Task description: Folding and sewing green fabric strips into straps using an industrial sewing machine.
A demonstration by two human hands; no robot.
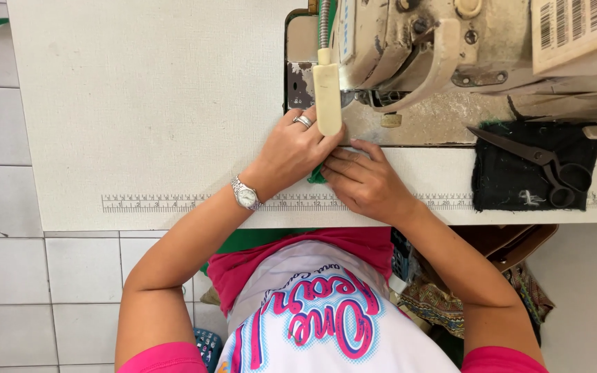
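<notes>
Black scissors are lying on a dark cloth pad over at 3 o'clock on the white desk. There's a printed ruler strip along the desk's near edge, and grey floor tiles down at 8 o'clock.

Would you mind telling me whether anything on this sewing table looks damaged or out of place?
The sewing machine looks worn: its cream paint is chipped and grimy near the needle. The scissors lie neatly on a dark cloth. Nothing looks spilled.
</notes>
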